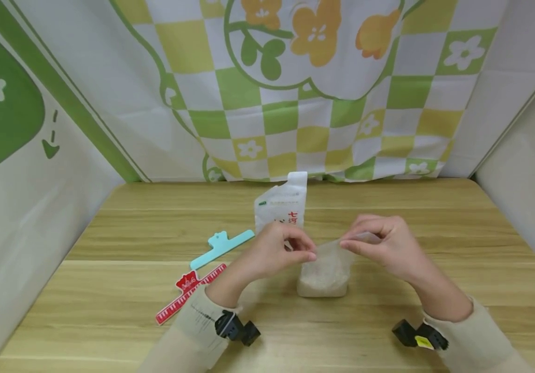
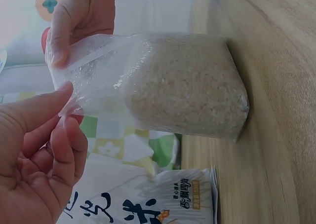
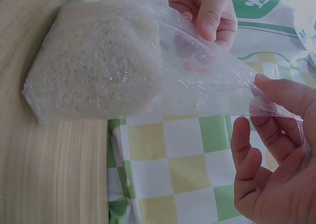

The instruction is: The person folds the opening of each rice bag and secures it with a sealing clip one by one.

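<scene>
A clear plastic bag of rice (image 1: 325, 277) stands upright on the wooden table, its lower part filled with white grains. At one top corner, my left hand (image 1: 283, 247) pinches the film between thumb and fingers. The opposite top corner is pinched by my right hand (image 1: 386, 246), with some film showing past the fingers. In the left wrist view the bag's rice (image 2: 182, 81) fills the base, while the top is slack, see-through film. Behind my left hand stands a white printed rice package (image 1: 281, 199) with a cut, slanted top; its lower part is hidden in the head view.
Left of the bag lie a light blue sealing clip (image 1: 220, 248) and a red patterned clip (image 1: 190, 292) on the table (image 1: 127, 243). A checkered cloth (image 1: 314, 114) hangs along the table's back edge. White fabric walls flank both sides.
</scene>
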The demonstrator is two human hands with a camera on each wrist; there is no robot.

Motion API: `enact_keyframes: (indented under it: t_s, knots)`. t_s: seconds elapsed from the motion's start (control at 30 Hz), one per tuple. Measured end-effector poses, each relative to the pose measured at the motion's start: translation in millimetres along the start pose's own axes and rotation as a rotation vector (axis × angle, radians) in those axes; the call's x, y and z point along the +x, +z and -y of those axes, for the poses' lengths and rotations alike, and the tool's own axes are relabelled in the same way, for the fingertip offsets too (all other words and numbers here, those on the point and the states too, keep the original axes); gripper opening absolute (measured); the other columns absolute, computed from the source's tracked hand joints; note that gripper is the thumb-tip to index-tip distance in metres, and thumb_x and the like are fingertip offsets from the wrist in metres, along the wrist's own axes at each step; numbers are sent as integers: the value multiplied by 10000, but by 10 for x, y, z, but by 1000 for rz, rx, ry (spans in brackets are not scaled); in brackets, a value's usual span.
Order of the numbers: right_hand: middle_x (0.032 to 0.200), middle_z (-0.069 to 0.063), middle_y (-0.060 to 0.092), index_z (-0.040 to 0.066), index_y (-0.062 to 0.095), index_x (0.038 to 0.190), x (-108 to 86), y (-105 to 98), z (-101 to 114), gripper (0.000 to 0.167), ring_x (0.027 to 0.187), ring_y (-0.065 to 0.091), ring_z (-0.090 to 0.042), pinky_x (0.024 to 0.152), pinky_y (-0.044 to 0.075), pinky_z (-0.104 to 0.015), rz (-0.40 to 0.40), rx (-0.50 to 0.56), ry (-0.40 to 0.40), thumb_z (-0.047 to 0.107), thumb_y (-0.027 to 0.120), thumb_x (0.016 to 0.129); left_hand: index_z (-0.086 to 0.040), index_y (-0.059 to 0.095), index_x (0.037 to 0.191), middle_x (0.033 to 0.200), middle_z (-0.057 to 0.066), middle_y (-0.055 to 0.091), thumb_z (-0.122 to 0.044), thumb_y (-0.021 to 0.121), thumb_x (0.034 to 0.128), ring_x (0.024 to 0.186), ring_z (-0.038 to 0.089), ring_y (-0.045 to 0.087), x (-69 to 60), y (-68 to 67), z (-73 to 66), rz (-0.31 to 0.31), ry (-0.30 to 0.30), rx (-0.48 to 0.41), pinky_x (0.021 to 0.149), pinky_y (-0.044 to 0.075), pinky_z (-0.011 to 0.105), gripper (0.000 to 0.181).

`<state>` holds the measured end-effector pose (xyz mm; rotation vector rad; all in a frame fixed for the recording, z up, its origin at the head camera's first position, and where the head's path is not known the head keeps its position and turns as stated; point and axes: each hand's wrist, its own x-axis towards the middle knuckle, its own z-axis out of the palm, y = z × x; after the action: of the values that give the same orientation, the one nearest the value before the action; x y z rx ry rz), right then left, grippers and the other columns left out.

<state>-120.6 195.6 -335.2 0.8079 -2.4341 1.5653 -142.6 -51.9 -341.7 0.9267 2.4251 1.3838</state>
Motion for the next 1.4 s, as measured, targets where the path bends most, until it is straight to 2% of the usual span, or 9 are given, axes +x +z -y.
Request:
enact_keyframes:
  t_s: [0.2,0.4,0.5,0.67,0.77,0.93,1.1,1.4]
  knots:
    - [781,59,701,79,776,818,2,-18,-5,131,730,632,-74,760,514,-215,3,14,-15,-50,754,820,-67,764,931,836,48,719,-134,778,861,739,25,597,20,-15,26,22,-5,-24,697,560,242,97]
    - [782,47,693,65,774,830,0,-9,-16,118,733,632,-88,800,521,-225,30,57,-23,-50,746,830,-77,763,954,872,38,735,-155,776,865,754,18,593,-45,-48,64,39,43,-31,701,546,265,119]
    - [783,48,691,73,775,833,0,-1,-8,115,734,628,-88,793,521,-228,37,50,-18,-37,746,836,-96,766,958,890,15,745,-164,773,868,765,31,587,-106,-101,96,33,35,-31,699,516,256,113]
    - [777,50,685,82,773,826,-3,4,2,124,724,610,-78,743,515,-228,33,39,-25,-39,750,830,-108,769,989,901,-23,731,-158,767,875,806,83,607,-232,-223,126,18,-38,-20,706,526,266,124]
    - [774,50,682,85,772,824,-4,4,2,129,724,606,-74,748,516,-222,33,38,-28,-42,751,827,-114,771,998,895,-34,724,-163,766,876,812,100,610,-310,-299,131,14,-58,-5,705,526,278,132]
    - [781,57,683,89,772,827,-4,1,-2,123,737,609,-72,767,515,-216,38,41,-17,-33,755,828,-175,764,973,918,-36,730,-188,758,884,821,92,599,-422,-418,136,15,-35,35,707,502,263,90]
    - [787,59,681,81,771,832,0,-1,-6,118,744,610,-72,762,522,-217,44,47,-16,-36,752,829,-157,755,960,946,-7,738,-133,743,891,828,84,590,-529,-541,173,16,-8,85,752,506,253,74]
    - [785,60,683,76,768,828,1,3,-5,107,751,609,-75,769,510,-221,39,51,-9,-31,754,830,-173,762,974,922,-54,738,-125,747,884,869,83,603,-767,-765,270,-53,-68,200,790,508,255,103]
